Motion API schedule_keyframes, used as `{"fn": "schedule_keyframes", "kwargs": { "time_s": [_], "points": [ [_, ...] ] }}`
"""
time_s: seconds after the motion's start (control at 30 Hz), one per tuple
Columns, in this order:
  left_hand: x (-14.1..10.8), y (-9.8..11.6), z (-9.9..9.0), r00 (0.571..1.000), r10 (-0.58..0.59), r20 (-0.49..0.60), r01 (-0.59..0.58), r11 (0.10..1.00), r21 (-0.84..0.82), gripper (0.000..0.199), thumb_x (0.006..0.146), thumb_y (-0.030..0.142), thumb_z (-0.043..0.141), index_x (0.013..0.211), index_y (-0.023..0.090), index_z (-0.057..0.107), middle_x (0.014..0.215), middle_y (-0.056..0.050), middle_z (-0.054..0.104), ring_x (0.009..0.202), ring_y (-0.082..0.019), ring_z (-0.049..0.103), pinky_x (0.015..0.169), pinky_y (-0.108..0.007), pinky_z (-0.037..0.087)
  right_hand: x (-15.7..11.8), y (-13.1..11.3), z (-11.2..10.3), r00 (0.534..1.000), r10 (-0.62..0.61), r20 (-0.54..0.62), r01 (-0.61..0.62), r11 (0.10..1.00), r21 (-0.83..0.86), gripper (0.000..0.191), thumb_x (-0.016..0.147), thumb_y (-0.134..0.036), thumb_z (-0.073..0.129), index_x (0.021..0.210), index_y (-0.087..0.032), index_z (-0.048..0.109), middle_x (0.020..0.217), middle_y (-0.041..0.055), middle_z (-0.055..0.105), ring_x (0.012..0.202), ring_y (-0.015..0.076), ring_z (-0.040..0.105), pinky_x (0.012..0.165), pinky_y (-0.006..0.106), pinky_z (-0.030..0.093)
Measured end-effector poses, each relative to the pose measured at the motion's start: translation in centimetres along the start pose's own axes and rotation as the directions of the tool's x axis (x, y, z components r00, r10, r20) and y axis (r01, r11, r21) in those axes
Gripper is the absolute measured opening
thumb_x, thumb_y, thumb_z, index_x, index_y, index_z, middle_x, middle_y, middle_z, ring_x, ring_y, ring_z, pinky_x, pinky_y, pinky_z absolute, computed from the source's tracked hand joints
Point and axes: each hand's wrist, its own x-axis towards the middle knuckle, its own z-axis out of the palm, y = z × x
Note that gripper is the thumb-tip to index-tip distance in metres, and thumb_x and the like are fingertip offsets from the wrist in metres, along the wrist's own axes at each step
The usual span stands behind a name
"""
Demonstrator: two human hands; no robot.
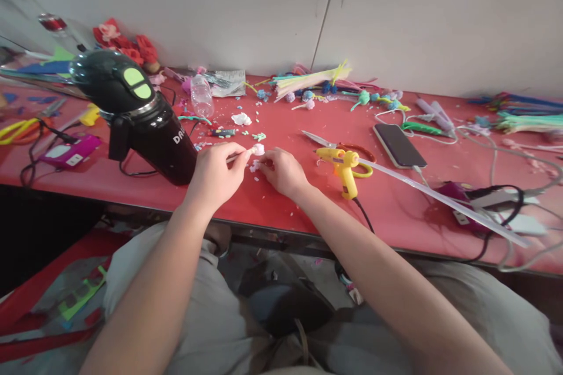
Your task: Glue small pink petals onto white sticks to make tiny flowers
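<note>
The left hand [220, 173] pinches a pale stem [248, 153] between thumb and fingers, clamped on it near the front edge of the table. At the stem's far end sits a small pinkish-white tuft [259, 149], held just above the tabletop. The right hand [284, 171] is just beside it, fingertips bunched close to the tuft and some pale clippings [254, 167]; whether they close on anything cannot be told.

The piece looks very light. The stem is probably bendable yet firm enough to hold its line, while the tuft seems soft and easily crushed, so the stem is likely the better place to hold. Slipping seems a small risk with so little weight, though the stem is thin.

The red table [281, 214] appears smooth, scattered with small scraps. To the right lie scissors [317, 139], a yellow glue gun [348, 179] with a long clear stick [440, 199] in its back, and a phone [399, 145]. A black flask [153, 140] leans in view at left, near a clear plastic bottle [202, 97]. Fuzzy sticks [308, 82] lie in a bundle near the plain pale wall [417, 17] behind.
</note>
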Motion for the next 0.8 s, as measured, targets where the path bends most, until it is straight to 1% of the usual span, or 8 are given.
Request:
{"fn": "schedule_keyframes", "kwargs": {
  "time_s": [0.13,0.33,0.4,0.5,0.6,0.67,0.73,0.8],
  "points": [
    [0.1,0.2,0.3,1.0,-0.013,-0.005,0.013,0.999,-0.047,0.018,0.093,0.031,0.065,0.084,0.019,0.076,0.081,-0.004,0.079,0.074,-0.019,0.071,0.069,-0.025,0.053,-0.9,0.8,-0.8,0.998,-0.032,-0.054,0.038,0.992,0.12,0.009,0.093,-0.018,0.061,0.088,-0.017,0.068,0.093,0.0086,0.074,0.084,0.0193,0.065,0.079,0.032,0.049],
    [-0.3,1.1,1.2,0.999,0.006,-0.045,-0.009,0.998,-0.065,0.023,0.096,0.033,0.064,0.079,0.018,0.07,0.073,-0.003,0.075,0.065,-0.016,0.065,0.066,-0.025,0.051,-5.4,2.2,-3.6,0.995,0.104,-0.009,-0.093,0.92,0.38,0.012,0.081,-0.023,0.067,0.073,-0.021,0.058,0.076,0.0021,0.071,0.071,0.0171,0.065,0.07,0.031,0.052],
    [-0.6,1.6,1.9,0.998,0.033,-0.051,-0.037,0.996,-0.08,0.023,0.097,0.032,0.063,0.08,0.018,0.069,0.074,-0.003,0.074,0.064,-0.015,0.064,0.067,-0.025,0.05,-7.2,2.6,-4.6,0.994,0.107,0.001,-0.096,0.89,0.445,0.007,0.082,-0.027,0.067,0.081,-0.02,0.064,0.078,0.0028,0.072,0.073,0.0179,0.067,0.073,0.034,0.054],
    [-1.1,2.3,3.0,0.994,0.092,-0.059,-0.098,0.989,-0.114,0.021,0.099,0.03,0.06,0.083,0.018,0.068,0.076,-0.004,0.073,0.067,-0.015,0.064,0.068,-0.026,0.049,-9.3,3.1,-5.8,0.996,0.082,-0.042,-0.052,0.876,0.479,0.023,0.088,-0.031,0.064,0.105,-0.02,0.073,0.088,0.0054,0.075,0.082,0.0205,0.07,0.081,0.039,0.057],
    [-1.5,3.0,4.1,0.985,0.157,-0.072,-0.164,0.98,-0.113,0.022,0.1,0.028,0.057,0.082,0.019,0.066,0.077,-0.005,0.071,0.069,-0.016,0.063,0.068,-0.026,0.049,-10.3,3.5,-6.3,0.985,0.114,-0.128,-0.036,0.867,0.497,0.021,0.089,-0.036,0.065,0.1,-0.022,0.076,0.089,0.0066,0.075,0.085,0.0218,0.071,0.081,0.042,0.059],
    [-1.8,3.4,4.7,0.982,0.173,-0.075,-0.181,0.976,-0.123,0.022,0.101,0.028,0.056,0.083,0.019,0.065,0.075,-0.004,0.068,0.069,-0.015,0.062,0.068,-0.026,0.048,-10.4,3.7,-6.2,0.977,0.171,-0.128,-0.056,0.785,0.617,0.02,0.086,-0.04,0.07,0.094,-0.022,0.073,0.085,0.0056,0.075,0.081,0.0212,0.072,0.08,0.042,0.061],
    [-2.2,3.9,5.4,0.984,0.16,-0.08,-0.171,0.972,-0.16,0.023,0.102,0.029,0.056,0.085,0.019,0.065,0.075,-0.004,0.067,0.067,-0.015,0.06,0.067,-0.026,0.048,-10.3,3.5,-6.0,0.971,0.224,-0.087,-0.086,0.662,0.744,0.025,0.082,-0.044,0.075,0.091,-0.022,0.069,0.082,0.0047,0.076,0.078,0.0205,0.074,0.082,0.042,0.063],
    [-2.6,4.4,6.1,0.988,0.133,-0.084,-0.149,0.964,-0.222,0.023,0.103,0.03,0.056,0.085,0.019,0.065,0.075,-0.003,0.067,0.067,-0.014,0.059,0.067,-0.027,0.047,-10.2,3.2,-5.8,0.965,0.258,-0.053,-0.11,0.578,0.809,0.029,0.08,-0.047,0.079,0.09,-0.022,0.067,0.083,0.0053,0.077,0.079,0.0203,0.076,0.084,0.042,0.064]
  ]
}}
